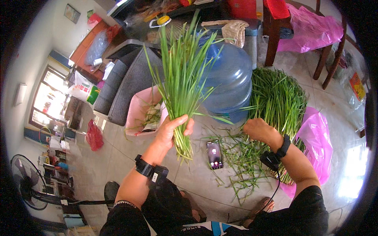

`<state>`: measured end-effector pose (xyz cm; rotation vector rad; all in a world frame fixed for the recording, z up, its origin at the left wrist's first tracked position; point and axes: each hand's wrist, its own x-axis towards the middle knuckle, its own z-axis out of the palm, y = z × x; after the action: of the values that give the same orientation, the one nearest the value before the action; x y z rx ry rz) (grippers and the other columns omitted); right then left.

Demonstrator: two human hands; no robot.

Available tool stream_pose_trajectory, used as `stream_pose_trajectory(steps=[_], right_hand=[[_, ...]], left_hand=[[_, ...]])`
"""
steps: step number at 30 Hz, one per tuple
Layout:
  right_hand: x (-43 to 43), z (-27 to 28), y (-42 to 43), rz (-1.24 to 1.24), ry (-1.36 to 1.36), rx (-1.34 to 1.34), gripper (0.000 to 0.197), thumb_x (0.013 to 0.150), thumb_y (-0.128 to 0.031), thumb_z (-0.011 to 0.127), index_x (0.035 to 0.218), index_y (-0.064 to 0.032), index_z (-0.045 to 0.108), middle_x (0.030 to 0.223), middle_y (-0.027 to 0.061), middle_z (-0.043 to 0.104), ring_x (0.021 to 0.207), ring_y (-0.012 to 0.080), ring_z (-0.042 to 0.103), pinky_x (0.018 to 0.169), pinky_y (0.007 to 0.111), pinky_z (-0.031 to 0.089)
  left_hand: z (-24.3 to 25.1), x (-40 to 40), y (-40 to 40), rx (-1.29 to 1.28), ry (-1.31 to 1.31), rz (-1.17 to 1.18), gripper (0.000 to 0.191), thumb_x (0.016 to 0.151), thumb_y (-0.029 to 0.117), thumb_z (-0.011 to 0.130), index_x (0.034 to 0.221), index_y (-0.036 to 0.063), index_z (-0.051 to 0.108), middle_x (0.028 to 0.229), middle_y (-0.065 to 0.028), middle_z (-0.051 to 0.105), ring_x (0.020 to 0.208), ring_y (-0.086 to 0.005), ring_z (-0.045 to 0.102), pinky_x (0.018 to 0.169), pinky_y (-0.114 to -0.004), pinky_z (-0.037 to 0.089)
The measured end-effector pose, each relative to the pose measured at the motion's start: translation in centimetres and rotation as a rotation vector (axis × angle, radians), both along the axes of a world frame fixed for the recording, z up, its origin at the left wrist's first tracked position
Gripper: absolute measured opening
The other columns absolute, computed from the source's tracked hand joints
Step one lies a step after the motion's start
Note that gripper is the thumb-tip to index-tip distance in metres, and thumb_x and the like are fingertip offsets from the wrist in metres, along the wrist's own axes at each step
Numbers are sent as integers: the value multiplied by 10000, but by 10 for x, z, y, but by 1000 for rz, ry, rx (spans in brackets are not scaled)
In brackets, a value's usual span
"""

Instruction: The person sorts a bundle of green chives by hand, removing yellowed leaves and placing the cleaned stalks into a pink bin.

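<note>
My left hand [174, 129] is closed around the lower stems of a bunch of long green leafy stalks [183, 79], held upright above the floor. My right hand [258, 129] is bent over loose green scraps, beside a large pile of the same stalks [277, 97]; its fingertips are hidden, so whether it holds anything cannot be told. Loose leaves and trimmings [242, 159] lie scattered on the tiles below it. A smartphone [214, 154] with its screen lit lies at their left edge. A pink plastic bag [317, 144] spreads out under and beside the pile.
A big blue water jug [230, 79] stands behind the bunch. A pink bin [138, 109] with plant waste is at its left, near a grey sofa [124, 85]. Wooden chair legs [269, 44] are at upper right, a standing fan [28, 183] at lower left. A cable hangs from my right wrist.
</note>
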<state>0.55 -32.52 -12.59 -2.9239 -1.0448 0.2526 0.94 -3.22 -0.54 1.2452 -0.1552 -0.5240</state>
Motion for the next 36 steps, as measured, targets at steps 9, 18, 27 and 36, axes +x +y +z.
stream_pose_trajectory(steps=[9,18,27,36], right_hand=[[10,129,46,-101,-430,1090,112,721,-97,637,806,-32,607,738,127,550,665,321,569,571,376,462],[3,101,49,-206,-135,1181,159,738,-133,657,793,11,616,728,166,580,660,322,582,581,368,464],[1,78,83,-178,512,1175,582,725,-429,688,1071,22,565,873,189,639,783,271,629,713,354,493],[2,72,133,-235,1056,2072,329,816,-286,643,985,-8,591,922,63,603,813,128,568,705,280,464]], left_hand=[[-5,-8,-7,68,1,-113,261,832,227,565,995,37,490,661,-67,517,527,-122,469,480,-237,372],[-1,-10,-21,169,-105,-83,166,810,143,586,928,45,522,700,-48,533,602,-120,511,547,-243,405],[-25,-2,-12,888,-598,212,304,763,85,604,1044,0,526,845,-99,605,769,-182,580,683,-300,459],[11,-38,-38,1236,-983,17,877,661,109,730,1372,9,225,1230,-170,413,1105,-313,477,880,-365,437]])
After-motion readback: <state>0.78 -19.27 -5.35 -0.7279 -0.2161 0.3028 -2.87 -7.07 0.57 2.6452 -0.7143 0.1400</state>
